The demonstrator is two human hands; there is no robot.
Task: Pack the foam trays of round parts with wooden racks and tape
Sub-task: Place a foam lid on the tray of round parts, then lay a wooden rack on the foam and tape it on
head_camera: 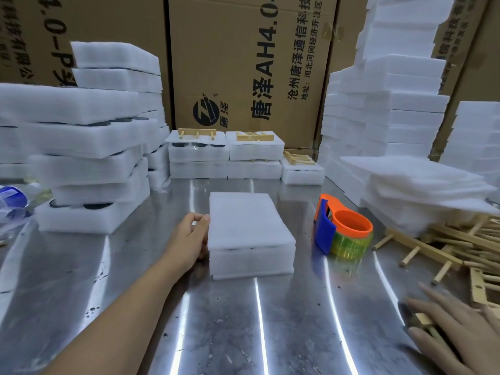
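1. A scuffed steel table point(243, 320) stands before tall printed cardboard boxes point(243, 63).
2. The left hand point(189, 239) curls its thumb and fingers point(201, 254) against the left side of the covered foam tray point(249, 228), thumb at the lid's edge. The tray lies flat mid-table, just right of those fingers, with dark round parts showing in the slit under its lid.
3. The right hand point(454, 328), blurred, lays straight, slightly spread fingers on a wooden rack point(424, 320) at the near right.
4. Beyond the right fingers, apart from the tray, sits an orange-and-blue tape dispenser point(343, 228).
5. Further right lie a loose rack pile point(460, 244) and stacked foam sheets point(419, 185).
6. Beyond the left fingers rise filled tray stacks point(89, 163); farthest back, rack-topped packed trays point(254, 147) meet the boxes.
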